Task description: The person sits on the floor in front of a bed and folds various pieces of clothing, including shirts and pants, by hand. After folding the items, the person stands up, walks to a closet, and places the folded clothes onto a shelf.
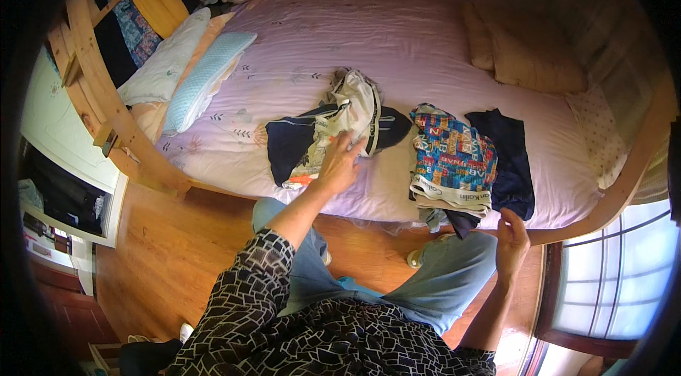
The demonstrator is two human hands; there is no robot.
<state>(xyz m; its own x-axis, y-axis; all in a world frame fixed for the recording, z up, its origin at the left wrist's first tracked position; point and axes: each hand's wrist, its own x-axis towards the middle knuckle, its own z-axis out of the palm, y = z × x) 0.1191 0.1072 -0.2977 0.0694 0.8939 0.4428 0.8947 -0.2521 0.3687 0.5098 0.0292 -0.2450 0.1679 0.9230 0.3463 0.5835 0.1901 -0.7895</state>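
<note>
The folded stack (454, 152) sits near the front edge of the bed: thin, soft knit in a busy blue, red and yellow print, squared into a thick block with pale elastic waistbands layered at its near side. Just right of it lies a dark garment (512, 156), smooth and flat. Left of the stack, a loose heap holds a crumpled white garment (355, 103) with a dark-edged waistband, over a navy garment (291, 149) with thin light piping. Beneath everything runs a wrinkled lilac sheet (383, 195). Far left of the stack rests a pale blue pillow (209, 78), its surface finely textured; behind and to its right, a plump brown pillow (532, 57).

The left grip (340, 167) reaches up and forward onto the heap left of the stack, fingers extended over cloth; whether they pinch any, I cannot tell. The right grip (512, 242) is raised beyond the stack's near right corner, wrist upright, fingers bent; whether closed, I cannot tell.
</note>
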